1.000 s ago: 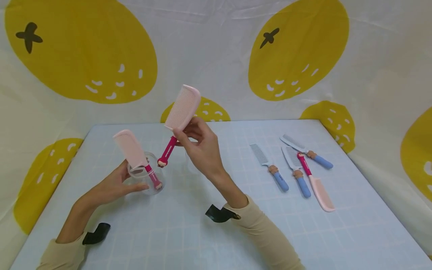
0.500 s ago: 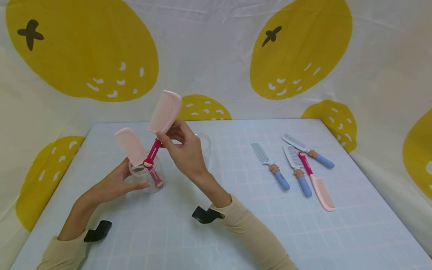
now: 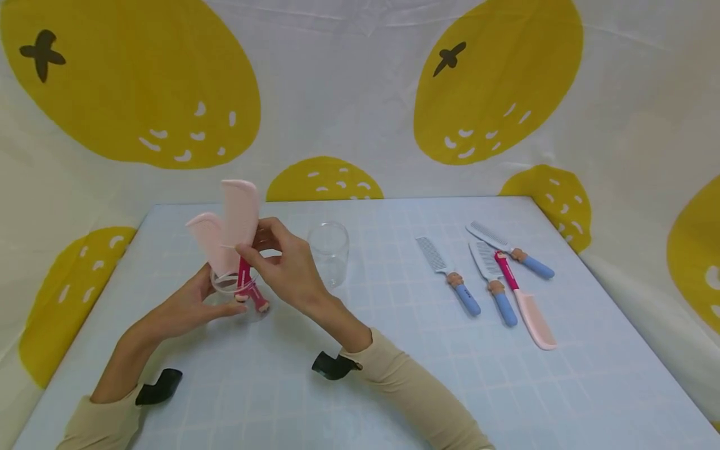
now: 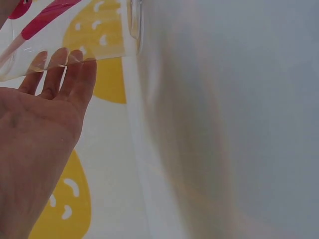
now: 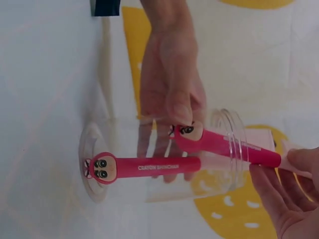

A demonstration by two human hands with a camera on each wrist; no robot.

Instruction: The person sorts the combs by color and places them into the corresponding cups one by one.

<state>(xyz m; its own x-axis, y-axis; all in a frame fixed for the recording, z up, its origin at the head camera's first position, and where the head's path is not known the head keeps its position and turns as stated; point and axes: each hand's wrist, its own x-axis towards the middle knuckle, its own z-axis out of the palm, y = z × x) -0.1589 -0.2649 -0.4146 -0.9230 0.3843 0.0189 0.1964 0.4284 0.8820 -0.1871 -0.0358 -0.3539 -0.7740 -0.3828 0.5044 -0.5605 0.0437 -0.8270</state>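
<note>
My left hand (image 3: 182,306) holds a clear jar (image 5: 214,186) from the side, thumb on one side and fingers behind. Inside the jar leans a pink comb (image 3: 204,231); its crimson handle, with a cartoon face at the tip, reaches the jar bottom in the right wrist view. A second pink comb (image 3: 240,209) is pinched by my right hand (image 3: 289,265) near where head meets handle. Its crimson handle (image 5: 239,148) passes through the jar mouth, face end inside and above the bottom. The left wrist view shows my left fingers (image 4: 70,82) against the jar wall.
Another clear jar (image 3: 329,256) stands behind my right hand. On the right of the table lie several combs: blue-handled ones (image 3: 464,297) with brown figures, and a pink comb (image 3: 537,322) whose crimson handle crosses near them. A fruit-print cloth (image 3: 337,94) hangs behind.
My right hand has carried the pink comb left and down, turning it more upright, and its handle end has entered the jar. My left hand keeps its place on the jar.
</note>
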